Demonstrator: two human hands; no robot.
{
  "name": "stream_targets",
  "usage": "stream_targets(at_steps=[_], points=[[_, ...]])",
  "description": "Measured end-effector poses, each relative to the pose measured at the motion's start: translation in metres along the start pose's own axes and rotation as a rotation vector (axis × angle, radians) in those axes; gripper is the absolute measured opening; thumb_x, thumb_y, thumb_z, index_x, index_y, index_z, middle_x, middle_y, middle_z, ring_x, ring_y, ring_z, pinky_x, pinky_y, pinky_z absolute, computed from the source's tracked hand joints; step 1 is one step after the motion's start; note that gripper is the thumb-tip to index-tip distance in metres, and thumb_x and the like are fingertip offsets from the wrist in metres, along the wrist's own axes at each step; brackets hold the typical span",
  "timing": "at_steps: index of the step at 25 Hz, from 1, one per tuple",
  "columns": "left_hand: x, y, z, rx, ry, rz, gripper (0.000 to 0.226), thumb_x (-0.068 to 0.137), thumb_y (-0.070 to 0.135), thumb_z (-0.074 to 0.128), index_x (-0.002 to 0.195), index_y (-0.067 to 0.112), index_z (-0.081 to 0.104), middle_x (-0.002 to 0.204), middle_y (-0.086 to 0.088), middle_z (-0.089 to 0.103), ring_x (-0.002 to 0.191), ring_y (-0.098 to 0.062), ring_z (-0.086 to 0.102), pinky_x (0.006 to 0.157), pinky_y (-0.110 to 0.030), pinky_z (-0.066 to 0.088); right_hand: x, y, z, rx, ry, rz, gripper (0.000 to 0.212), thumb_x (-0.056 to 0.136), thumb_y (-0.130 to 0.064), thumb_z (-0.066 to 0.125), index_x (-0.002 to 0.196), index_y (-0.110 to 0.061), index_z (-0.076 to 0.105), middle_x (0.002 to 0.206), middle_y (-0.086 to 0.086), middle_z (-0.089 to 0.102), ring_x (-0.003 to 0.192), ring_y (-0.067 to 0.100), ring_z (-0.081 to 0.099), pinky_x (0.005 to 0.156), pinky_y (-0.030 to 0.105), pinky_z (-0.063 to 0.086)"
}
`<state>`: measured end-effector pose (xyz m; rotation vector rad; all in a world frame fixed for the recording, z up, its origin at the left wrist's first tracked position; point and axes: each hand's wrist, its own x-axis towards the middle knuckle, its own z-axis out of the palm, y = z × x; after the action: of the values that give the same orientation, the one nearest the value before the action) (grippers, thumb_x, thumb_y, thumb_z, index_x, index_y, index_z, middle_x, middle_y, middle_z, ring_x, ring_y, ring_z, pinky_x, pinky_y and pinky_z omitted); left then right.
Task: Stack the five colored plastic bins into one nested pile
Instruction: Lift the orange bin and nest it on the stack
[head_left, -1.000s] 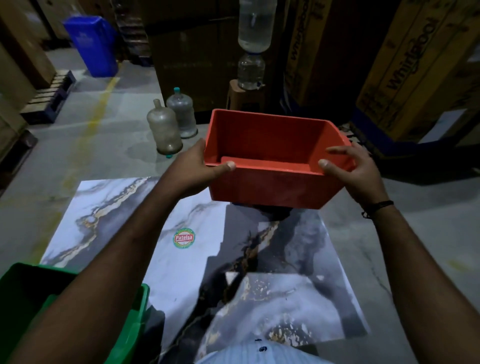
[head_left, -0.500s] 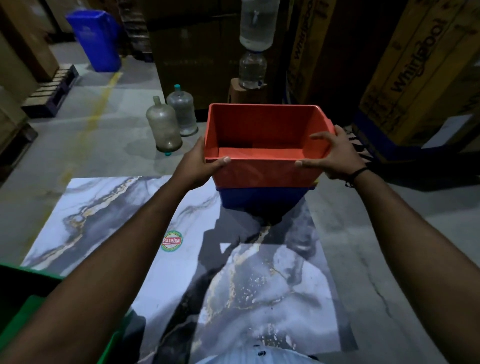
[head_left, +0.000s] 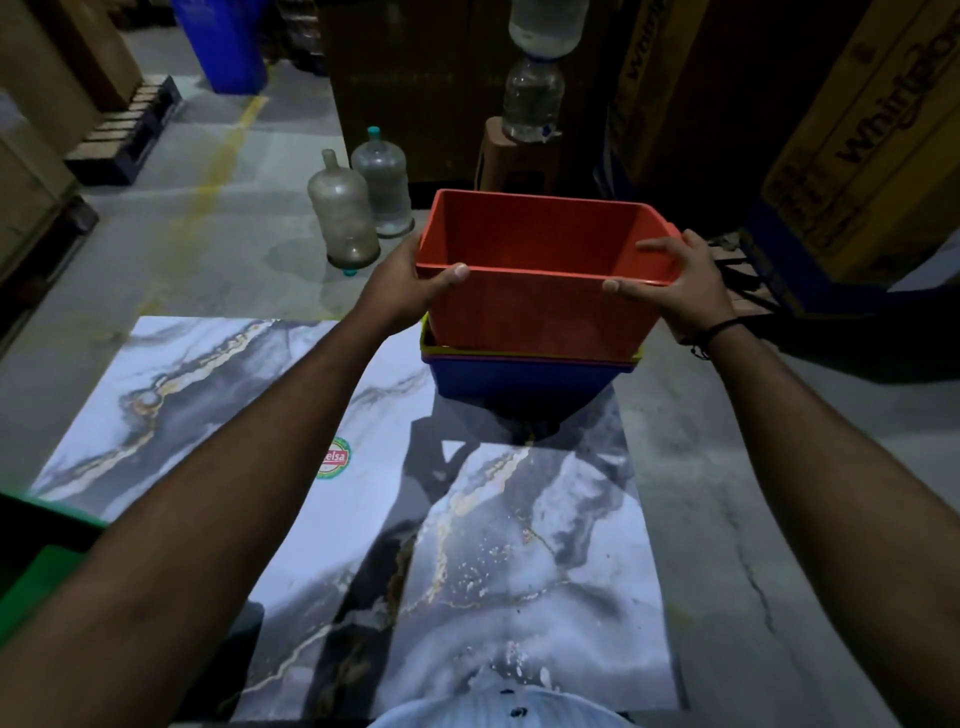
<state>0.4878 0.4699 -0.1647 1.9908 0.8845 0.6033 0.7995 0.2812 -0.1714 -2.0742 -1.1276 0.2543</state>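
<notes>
An orange-red bin (head_left: 530, 312) sits partly down inside a nested pile at the far edge of the marble-patterned table (head_left: 218, 374). Under it show a thin yellow rim (head_left: 427, 340), a purple rim below that, and a blue bin (head_left: 519, 376) at the bottom. My left hand (head_left: 402, 283) grips the red bin's left rim, thumb over the front edge. My right hand (head_left: 675, 283) grips its right rim the same way. A green bin (head_left: 36, 566) lies at the lower left, mostly cut off by the frame.
Two large water jugs (head_left: 345, 218) stand on the concrete floor beyond the table. A water dispenser on a stool (head_left: 530, 104), tall cardboard cartons (head_left: 862, 135), a blue trash bin (head_left: 223, 41) and a pallet (head_left: 124, 130) lie farther back.
Both hands have carried the red bin forward and lowered it into the blue-bottomed pile. It hung free above the table a second ago; now it rests inside the yellow rim.
</notes>
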Motion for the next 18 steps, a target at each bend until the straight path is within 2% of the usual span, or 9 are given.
stream_targets(at_steps=[6, 9, 12, 15, 18], points=[[0.011, -0.001, 0.008, -0.045, 0.023, -0.005, 0.080, 0.079, 0.061, 0.073, 0.145, 0.021, 0.051, 0.132, 0.002, 0.068, 0.118, -0.014, 0.066, 0.103, -0.041, 0.054, 0.011, 0.007, 0.000, 0.011, -0.008, -0.006, 0.093, 0.050, -0.076, 0.081, 0.127, -0.029, 0.059, 0.154, 0.007, 0.029, 0.134, 0.033, 0.043, 0.096, 0.043, 0.053], [0.012, -0.006, 0.010, -0.046, 0.014, -0.030, 0.077, 0.083, 0.055, 0.075, 0.146, 0.019, 0.050, 0.134, 0.000, 0.066, 0.119, -0.016, 0.065, 0.103, -0.041, 0.054, 0.014, 0.007, 0.003, -0.004, -0.017, 0.003, 0.097, 0.045, -0.083, 0.078, 0.127, -0.035, 0.057, 0.155, 0.006, 0.029, 0.136, 0.033, 0.042, 0.097, 0.049, 0.054], [0.009, -0.013, 0.011, -0.033, 0.011, -0.078, 0.091, 0.071, 0.066, 0.075, 0.146, 0.020, 0.048, 0.134, 0.000, 0.067, 0.118, -0.017, 0.066, 0.102, -0.041, 0.055, 0.012, 0.013, 0.011, -0.007, -0.055, 0.012, 0.100, 0.042, -0.084, 0.077, 0.127, -0.036, 0.056, 0.156, 0.006, 0.026, 0.138, 0.033, 0.039, 0.099, 0.053, 0.053], [0.002, -0.023, 0.018, 0.027, 0.001, -0.128, 0.094, 0.067, 0.067, 0.074, 0.145, 0.022, 0.047, 0.133, 0.001, 0.067, 0.117, -0.019, 0.066, 0.103, -0.045, 0.053, 0.004, 0.024, 0.020, -0.020, -0.088, 0.055, 0.104, 0.041, -0.084, 0.077, 0.131, -0.036, 0.054, 0.156, 0.002, 0.025, 0.137, 0.030, 0.040, 0.101, 0.051, 0.052], [-0.002, -0.034, 0.028, 0.124, -0.014, -0.176, 0.099, 0.063, 0.071, 0.071, 0.145, 0.025, 0.043, 0.136, -0.003, 0.065, 0.123, -0.027, 0.063, 0.105, -0.048, 0.050, -0.004, 0.039, 0.034, -0.091, -0.136, 0.110, 0.124, 0.038, -0.084, 0.079, 0.143, -0.028, 0.044, 0.156, 0.004, 0.028, 0.137, 0.030, 0.042, 0.105, 0.051, 0.049]])
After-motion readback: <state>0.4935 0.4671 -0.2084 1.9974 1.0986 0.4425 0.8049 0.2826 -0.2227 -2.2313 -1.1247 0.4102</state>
